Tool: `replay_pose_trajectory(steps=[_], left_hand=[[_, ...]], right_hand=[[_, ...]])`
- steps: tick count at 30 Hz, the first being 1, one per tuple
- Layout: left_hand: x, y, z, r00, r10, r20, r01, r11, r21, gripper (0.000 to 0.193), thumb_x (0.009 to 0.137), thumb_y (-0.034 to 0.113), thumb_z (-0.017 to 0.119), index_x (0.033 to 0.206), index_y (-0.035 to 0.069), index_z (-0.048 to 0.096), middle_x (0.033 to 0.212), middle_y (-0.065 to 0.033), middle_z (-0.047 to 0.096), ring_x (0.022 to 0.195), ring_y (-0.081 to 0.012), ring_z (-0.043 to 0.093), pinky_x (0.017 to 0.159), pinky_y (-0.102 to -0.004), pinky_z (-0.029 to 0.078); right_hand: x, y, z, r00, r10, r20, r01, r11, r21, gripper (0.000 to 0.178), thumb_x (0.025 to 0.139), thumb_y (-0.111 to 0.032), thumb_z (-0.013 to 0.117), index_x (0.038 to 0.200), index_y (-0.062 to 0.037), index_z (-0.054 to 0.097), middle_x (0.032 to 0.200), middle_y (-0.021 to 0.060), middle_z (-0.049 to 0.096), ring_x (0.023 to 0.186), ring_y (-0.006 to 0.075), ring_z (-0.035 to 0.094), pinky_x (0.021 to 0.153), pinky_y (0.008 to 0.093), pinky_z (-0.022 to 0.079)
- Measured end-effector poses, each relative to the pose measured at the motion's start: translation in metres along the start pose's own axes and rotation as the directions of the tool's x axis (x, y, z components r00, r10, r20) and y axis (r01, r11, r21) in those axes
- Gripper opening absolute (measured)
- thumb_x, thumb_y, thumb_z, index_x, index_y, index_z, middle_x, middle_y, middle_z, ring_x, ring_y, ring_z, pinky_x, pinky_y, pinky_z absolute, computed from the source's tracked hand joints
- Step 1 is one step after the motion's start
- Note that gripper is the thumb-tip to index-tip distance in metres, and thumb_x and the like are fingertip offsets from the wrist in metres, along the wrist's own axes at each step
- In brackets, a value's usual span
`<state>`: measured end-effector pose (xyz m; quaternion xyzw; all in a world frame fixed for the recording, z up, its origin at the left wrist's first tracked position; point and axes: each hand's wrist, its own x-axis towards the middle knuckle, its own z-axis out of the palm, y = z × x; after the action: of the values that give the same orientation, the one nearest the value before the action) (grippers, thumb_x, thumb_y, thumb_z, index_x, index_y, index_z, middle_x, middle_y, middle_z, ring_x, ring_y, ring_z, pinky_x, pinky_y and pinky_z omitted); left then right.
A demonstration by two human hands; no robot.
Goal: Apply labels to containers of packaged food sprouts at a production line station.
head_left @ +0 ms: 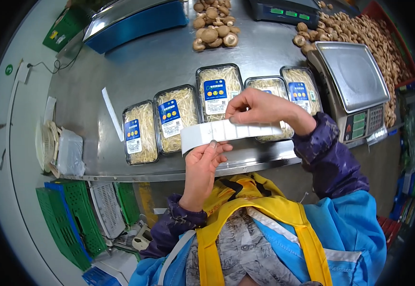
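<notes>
A strip of white labels (pixel 200 136) stretches across the air in front of me, above the near edge of the steel table. My left hand (pixel 201 167) pinches its lower edge between thumb and fingers, near the strip's left end. At the strip's upper edge, the thumb and fingers of my right hand (pixel 260 107) are pinched together on it. Behind the strip stand several black trays of bean sprouts under film, each with a blue and white label: the leftmost tray (pixel 146 143), a second tray (pixel 186 102) and a middle tray (pixel 224 76). My right hand partly covers another tray (pixel 276 83).
A digital scale (pixel 352 78) stands at the right, beside a heap of mushrooms (pixel 360 31). Packed mushrooms (pixel 212 35) and a second scale (pixel 283 12) sit at the back. A loose white strip (pixel 112 113) lies left of the trays. Green crates (pixel 67 219) stand below the table's left end.
</notes>
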<state>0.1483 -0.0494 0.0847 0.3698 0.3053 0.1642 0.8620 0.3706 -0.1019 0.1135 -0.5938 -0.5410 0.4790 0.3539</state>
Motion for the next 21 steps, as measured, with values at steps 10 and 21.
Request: replay_pose_trajectory(steps=[10,21], left_hand=[[-0.006,-0.005,-0.003,0.993,0.081,0.090,-0.089,0.992,0.093,0.028,0.095,0.007,0.048,0.120,-0.002,0.051,0.110,-0.0088,0.059,0.099,-0.0134,0.056,0.076,-0.0260,0.047],[-0.021,-0.015,-0.022,0.991,0.081,0.103,-0.077,0.996,-0.046,0.010,0.096,0.005,0.045,0.100,0.002,0.053,0.098,-0.0023,0.058,0.091,-0.0078,0.052,0.085,-0.0238,0.042]], right_hand=[[-0.007,0.001,0.001,0.991,0.096,0.093,-0.097,0.995,0.006,0.019,0.084,-0.018,0.058,0.088,-0.0009,0.065,0.066,-0.0023,0.057,0.061,0.0049,0.046,0.055,0.0238,0.039],[-0.035,0.037,0.087,0.934,0.228,0.275,-0.344,0.785,0.516,0.025,0.088,-0.020,0.060,0.099,0.0025,0.063,0.082,-0.0008,0.063,0.071,0.0064,0.056,0.063,0.0216,0.045]])
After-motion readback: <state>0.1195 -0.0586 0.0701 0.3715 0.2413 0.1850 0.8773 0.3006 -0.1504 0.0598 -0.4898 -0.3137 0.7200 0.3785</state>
